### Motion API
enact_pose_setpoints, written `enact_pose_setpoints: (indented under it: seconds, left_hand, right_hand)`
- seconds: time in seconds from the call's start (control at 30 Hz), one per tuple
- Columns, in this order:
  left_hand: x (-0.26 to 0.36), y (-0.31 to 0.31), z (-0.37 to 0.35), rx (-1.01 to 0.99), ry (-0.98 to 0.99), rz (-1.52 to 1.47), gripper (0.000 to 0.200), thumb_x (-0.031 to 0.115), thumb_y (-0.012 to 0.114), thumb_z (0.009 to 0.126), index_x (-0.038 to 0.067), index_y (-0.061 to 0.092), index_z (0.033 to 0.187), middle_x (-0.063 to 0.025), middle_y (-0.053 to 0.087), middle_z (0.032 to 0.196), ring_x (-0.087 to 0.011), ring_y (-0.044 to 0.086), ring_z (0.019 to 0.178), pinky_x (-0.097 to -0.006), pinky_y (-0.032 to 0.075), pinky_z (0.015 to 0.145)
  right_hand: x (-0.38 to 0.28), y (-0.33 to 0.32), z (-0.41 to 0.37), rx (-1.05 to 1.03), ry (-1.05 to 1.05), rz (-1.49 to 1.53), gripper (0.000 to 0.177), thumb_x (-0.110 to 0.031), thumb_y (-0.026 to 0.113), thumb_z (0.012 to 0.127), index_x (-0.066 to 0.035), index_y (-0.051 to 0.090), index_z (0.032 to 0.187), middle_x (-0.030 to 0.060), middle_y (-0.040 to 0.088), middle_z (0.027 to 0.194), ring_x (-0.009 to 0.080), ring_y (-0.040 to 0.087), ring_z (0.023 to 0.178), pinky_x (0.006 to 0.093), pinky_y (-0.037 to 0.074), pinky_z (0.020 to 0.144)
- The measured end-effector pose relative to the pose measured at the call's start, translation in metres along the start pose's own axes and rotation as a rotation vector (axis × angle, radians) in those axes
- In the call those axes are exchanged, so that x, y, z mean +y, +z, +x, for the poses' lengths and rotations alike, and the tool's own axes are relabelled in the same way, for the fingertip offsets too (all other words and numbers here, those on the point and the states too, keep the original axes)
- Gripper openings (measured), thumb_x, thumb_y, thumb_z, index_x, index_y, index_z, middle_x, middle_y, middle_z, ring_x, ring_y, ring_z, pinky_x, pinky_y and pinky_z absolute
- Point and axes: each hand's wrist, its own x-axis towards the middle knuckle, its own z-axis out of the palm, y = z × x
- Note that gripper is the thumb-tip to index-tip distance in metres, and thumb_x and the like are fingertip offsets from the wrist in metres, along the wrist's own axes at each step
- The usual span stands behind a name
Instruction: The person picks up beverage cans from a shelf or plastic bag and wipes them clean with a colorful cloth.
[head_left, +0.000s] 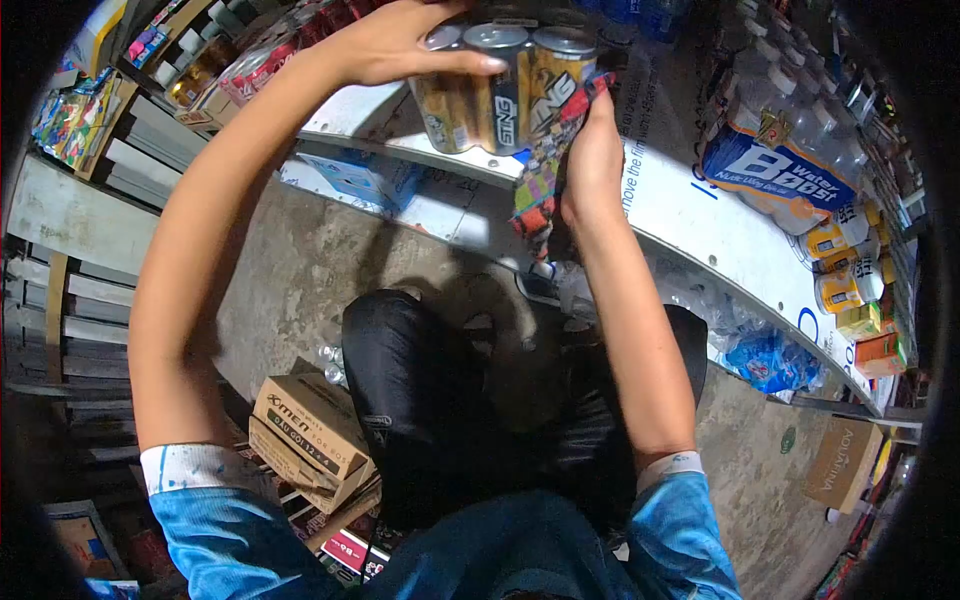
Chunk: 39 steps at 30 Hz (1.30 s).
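Note:
A pack of gold Sting drink cans stands at the white shelf's near edge, its silver tops facing up. My left hand grips the pack from the upper left, thumb across the front near the can tops and the other fingers partly hidden behind. In my right hand is a colourful patterned cloth, closed in the fingers and pressed along the pack's right side. The cloth's lower end hangs below the shelf edge.
Water Boost bottles in a wrapped pack and yellow-labelled bottles stand on the shelf to the right. Red can packs are at the upper left. An X-Men carton lies left of my knees; an Aquafina carton sits at the lower right.

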Motion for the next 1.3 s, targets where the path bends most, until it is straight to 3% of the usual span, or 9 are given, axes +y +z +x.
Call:
enact_pose_setpoints:
  seconds: [0.27, 0.43, 0.67, 0.77, 0.83, 0.97, 1.03, 1.1, 1.3]
  left_hand:
    - [-0.131, 0.05, 0.051, 0.191, -0.121, -0.28, 0.095, 0.079, 0.043, 0.096, 0.009, 0.039, 0.16, -0.0294, 0.067, 0.132, -0.0426, 0.06, 0.131, -0.0382, 0.046, 0.111]
    - [-0.12, 0.033, 0.072, -0.001, -0.01, 0.533, 0.088, 0.019, 0.081, 0.08, 0.005, 0.043, 0.158, -0.022, 0.056, 0.15, -0.0383, 0.052, 0.14, -0.0416, 0.045, 0.117]
    - [-0.12, 0.059, 0.073, 0.077, -0.259, -0.433, 0.057, 0.029, 0.061, 0.103, 0.005, 0.05, 0.153, -0.0151, 0.058, 0.149, -0.0249, 0.058, 0.129, -0.0375, 0.048, 0.11]
    - [-0.135, 0.057, 0.092, 0.213, -0.164, -0.591, 0.052, 0.025, 0.061, 0.102, 0.003, 0.054, 0.149, -0.0151, 0.061, 0.145, -0.0227, 0.058, 0.125, -0.0376, 0.048, 0.108]
    - [-0.107, 0.05, 0.063, 0.311, -0.09, -0.582, 0.045, 0.025, 0.056, 0.103, 0.003, 0.063, 0.141, -0.0201, 0.063, 0.144, -0.031, 0.061, 0.13, -0.0396, 0.047, 0.11]
    - [-0.124, 0.063, 0.082, 0.357, -0.213, -0.429, 0.048, 0.027, 0.035, 0.11, 0.003, 0.055, 0.147, -0.0281, 0.057, 0.147, -0.039, 0.058, 0.134, -0.0447, 0.045, 0.111]
    - [-0.107, 0.066, 0.067, 0.53, -0.237, -0.475, 0.047, 0.028, 0.035, 0.11, 0.004, 0.058, 0.143, -0.0294, 0.057, 0.145, -0.0401, 0.058, 0.133, -0.0457, 0.045, 0.111]
    - [-0.099, 0.056, 0.063, 0.429, -0.216, -0.415, 0.047, 0.029, 0.035, 0.11, 0.003, 0.058, 0.142, -0.0294, 0.058, 0.145, -0.0406, 0.057, 0.133, -0.0455, 0.044, 0.111]
    - [-0.101, 0.063, 0.07, 0.486, -0.202, -0.367, 0.049, 0.028, 0.031, 0.11, 0.0, 0.058, 0.141, -0.0285, 0.057, 0.145, -0.0422, 0.055, 0.135, -0.0448, 0.042, 0.114]
  right_hand:
    - [-0.004, 0.041, 0.039, 0.109, -0.454, -1.168, 0.048, -0.032, 0.039, 0.108, 0.006, 0.069, 0.11, 0.0386, 0.066, 0.097, 0.0555, 0.063, 0.1, 0.0595, 0.047, 0.092]
    - [0.012, 0.045, 0.014, -0.673, -1.155, -1.313, 0.057, -0.037, 0.048, 0.108, -0.007, 0.044, 0.156, 0.016, 0.046, 0.16, 0.0338, 0.043, 0.147, 0.0476, 0.029, 0.124]
    - [-0.004, 0.044, 0.067, -0.357, -0.417, -1.819, 0.031, -0.029, 0.049, 0.103, -0.005, 0.064, 0.115, 0.0219, 0.073, 0.1, 0.0387, 0.071, 0.092, 0.0536, 0.057, 0.077]
    - [-0.001, 0.063, 0.053, -0.377, -1.395, -1.238, 0.043, -0.032, 0.045, 0.107, -0.004, 0.056, 0.138, 0.0286, 0.065, 0.124, 0.0405, 0.066, 0.116, 0.05, 0.053, 0.098]
    - [-0.022, 0.037, 0.074, -0.723, -0.359, -1.465, 0.051, -0.033, 0.039, 0.109, -0.002, 0.049, 0.148, 0.0314, 0.059, 0.137, 0.0408, 0.061, 0.126, 0.046, 0.05, 0.105]
    - [-0.037, 0.042, 0.059, -0.598, -0.171, -1.772, 0.051, -0.035, 0.037, 0.11, 0.0, 0.052, 0.144, 0.0316, 0.061, 0.136, 0.0414, 0.06, 0.128, 0.0462, 0.048, 0.108]
    - [-0.019, 0.029, 0.05, -0.762, -0.917, -1.223, 0.051, -0.036, 0.039, 0.111, -0.001, 0.055, 0.143, 0.0313, 0.051, 0.149, 0.0407, 0.054, 0.136, 0.0454, 0.041, 0.116]
    - [-0.032, 0.019, 0.059, -0.69, -0.274, -1.178, 0.046, -0.032, 0.048, 0.109, -0.001, 0.056, 0.143, 0.0279, 0.052, 0.147, 0.0412, 0.05, 0.138, 0.0433, 0.038, 0.118]
    - [-0.008, 0.019, 0.102, 0.094, -0.995, -1.077, 0.052, -0.032, 0.067, 0.098, -0.013, 0.056, 0.145, 0.0291, 0.044, 0.146, 0.0518, 0.043, 0.137, 0.0524, 0.037, 0.117]
